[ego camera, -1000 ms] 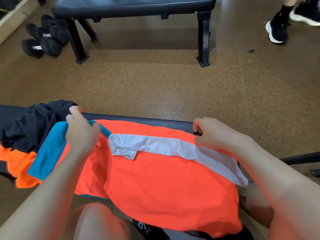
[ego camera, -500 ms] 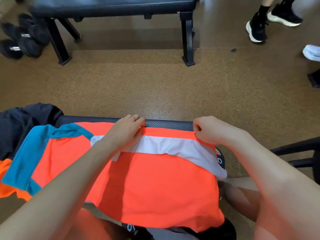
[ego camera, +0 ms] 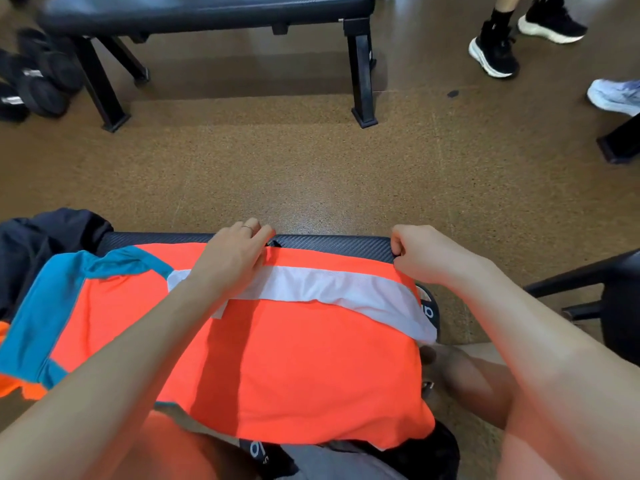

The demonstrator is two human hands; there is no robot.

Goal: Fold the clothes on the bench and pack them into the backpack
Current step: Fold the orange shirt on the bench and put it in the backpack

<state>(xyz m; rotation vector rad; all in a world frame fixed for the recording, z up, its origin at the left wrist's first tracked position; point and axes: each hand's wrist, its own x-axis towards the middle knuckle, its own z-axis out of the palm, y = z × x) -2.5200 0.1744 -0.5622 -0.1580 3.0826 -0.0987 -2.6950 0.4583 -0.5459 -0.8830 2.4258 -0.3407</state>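
An orange shirt (ego camera: 294, 368) with a white band and a teal sleeve (ego camera: 45, 313) lies spread across the black bench (ego camera: 332, 242) in front of me. My left hand (ego camera: 235, 261) rests on the shirt's far edge near the middle, fingers curled on the fabric. My right hand (ego camera: 429, 258) pinches the shirt's far right corner at the bench edge. A dark garment (ego camera: 38, 247) lies bunched at the left end of the bench. The backpack is not identifiable; a black item with white lettering (ego camera: 429, 306) peeks out under the shirt's right side.
A second black bench (ego camera: 207, 12) stands across the brown floor. Black dumbbells (ego camera: 34, 81) lie at the far left. A person's black shoes (ego camera: 495, 53) and a white shoe (ego camera: 613, 95) are at the upper right. A black frame (ego camera: 588, 282) sits at right.
My left hand let go of the teal sleeve at the left and moved right to the shirt's far edge. The sleeve now lies flat. My right hand kept its grip.
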